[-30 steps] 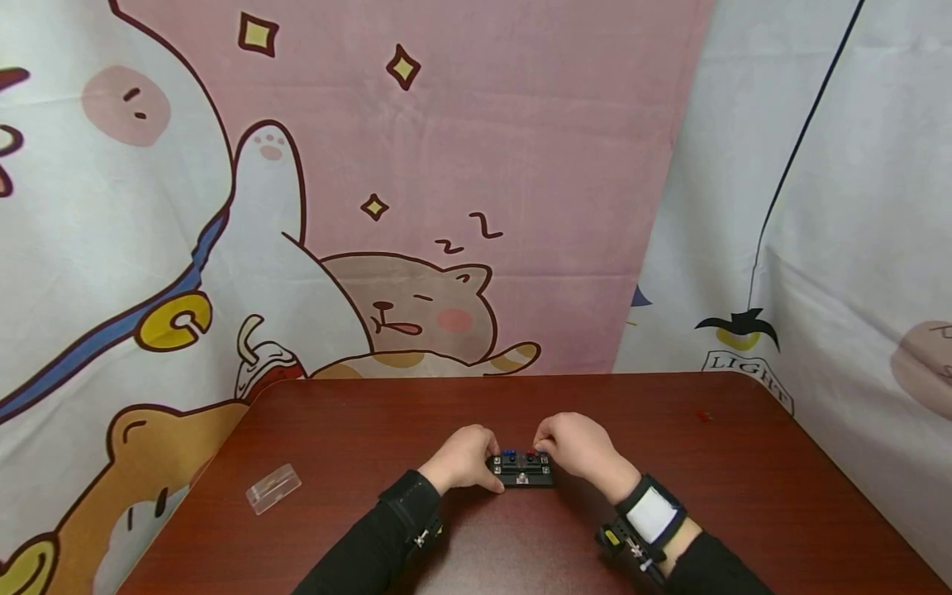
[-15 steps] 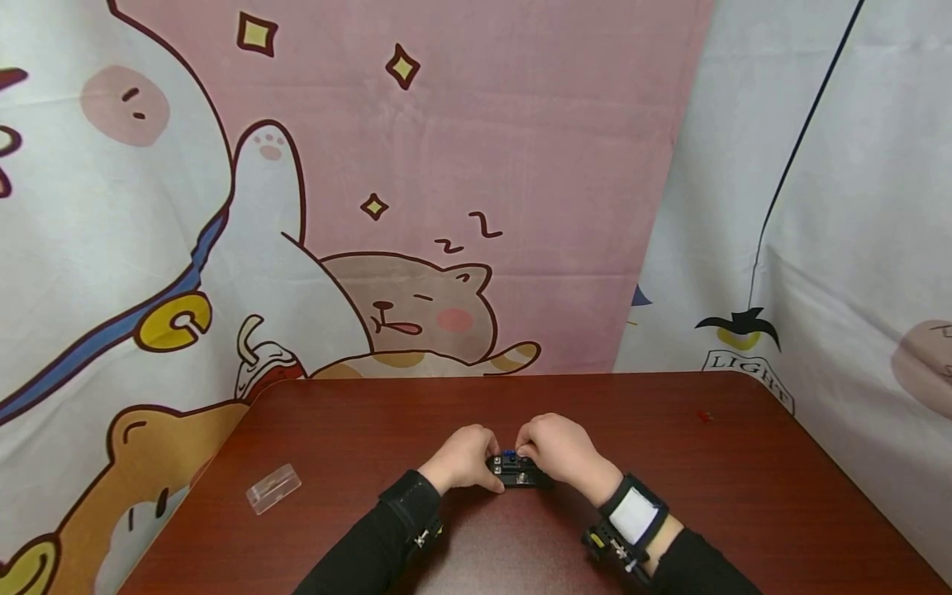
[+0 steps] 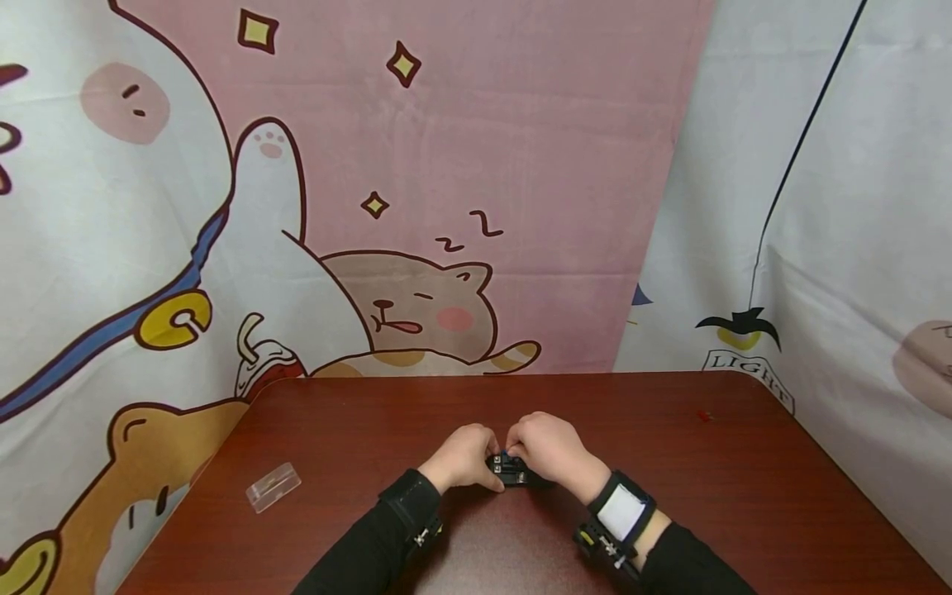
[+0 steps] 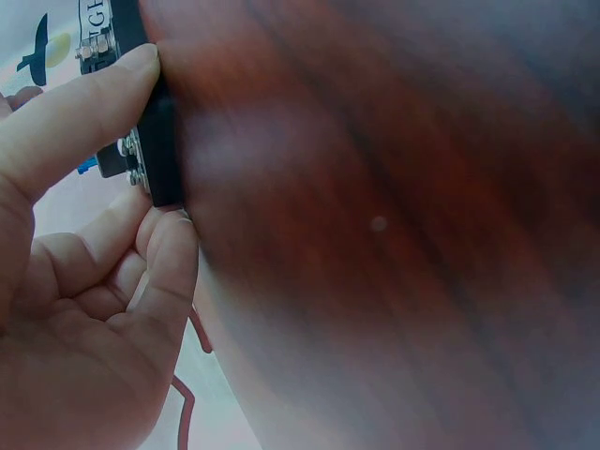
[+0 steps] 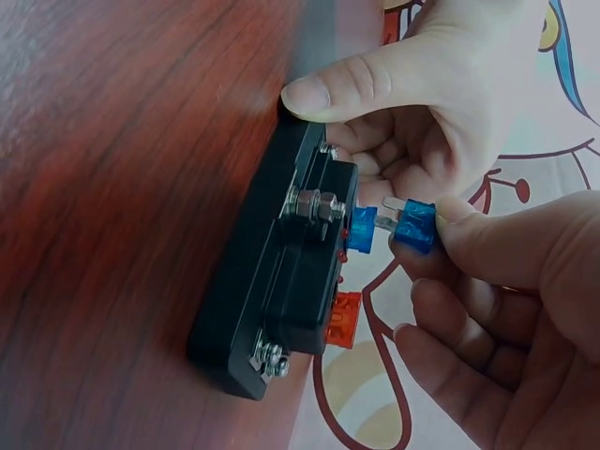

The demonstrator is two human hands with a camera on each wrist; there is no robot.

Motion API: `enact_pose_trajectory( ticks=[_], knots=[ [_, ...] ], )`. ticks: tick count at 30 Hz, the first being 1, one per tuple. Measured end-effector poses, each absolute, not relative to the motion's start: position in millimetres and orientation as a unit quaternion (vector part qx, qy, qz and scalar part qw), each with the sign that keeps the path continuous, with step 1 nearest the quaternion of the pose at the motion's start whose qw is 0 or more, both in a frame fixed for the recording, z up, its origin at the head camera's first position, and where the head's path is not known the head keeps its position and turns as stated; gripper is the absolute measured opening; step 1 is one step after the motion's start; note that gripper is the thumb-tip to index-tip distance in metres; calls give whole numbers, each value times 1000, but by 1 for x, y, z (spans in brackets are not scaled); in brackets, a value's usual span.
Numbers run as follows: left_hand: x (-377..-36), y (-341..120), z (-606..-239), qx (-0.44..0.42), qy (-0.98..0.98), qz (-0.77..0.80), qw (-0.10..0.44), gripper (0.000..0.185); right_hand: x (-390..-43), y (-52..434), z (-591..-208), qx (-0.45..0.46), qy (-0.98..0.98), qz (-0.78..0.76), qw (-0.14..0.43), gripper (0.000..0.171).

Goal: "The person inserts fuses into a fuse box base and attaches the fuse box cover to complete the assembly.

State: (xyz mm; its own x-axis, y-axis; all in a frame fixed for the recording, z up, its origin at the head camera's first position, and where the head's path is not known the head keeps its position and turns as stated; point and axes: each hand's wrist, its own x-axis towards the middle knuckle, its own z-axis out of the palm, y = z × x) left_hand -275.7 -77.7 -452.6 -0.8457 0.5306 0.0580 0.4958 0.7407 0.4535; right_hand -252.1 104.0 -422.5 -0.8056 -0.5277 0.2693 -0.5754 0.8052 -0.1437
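Note:
A black fuse block with metal studs and bolts lies on the table. My left hand grips its left end, thumb on the near edge and fingers at the far side. My right hand pinches a blue blade fuse between thumb and fingers, its metal prongs showing bare beside the block. Another blue blade fuse sits in the block close to those prongs. Further along the block is a red-orange blade fuse. In the head view, the right hand covers much of the block's right half.
On the brown table, a clear plastic cover lies at the left. A small red piece is near the back right. Printed cloth hangs behind the table.
My right hand has moved left along the fuse block, from near the red fuse to the blue ones. The left hand keeps its grip on the block's end.

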Motion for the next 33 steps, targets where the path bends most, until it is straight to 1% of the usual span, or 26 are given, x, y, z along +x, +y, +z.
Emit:
enact_pose_trajectory(
  ticks=[15,25,33],
  knots=[
    [-277,-78,-454,285,931,225,34,42,-251,98,-424,321,-932,81,150,5],
    [-277,-78,-454,281,933,220,38,42,-252,95,-428,327,-929,72,157,5],
    [-276,-78,-453,284,932,221,34,42,-252,93,-430,328,-929,66,157,9]
  ],
)
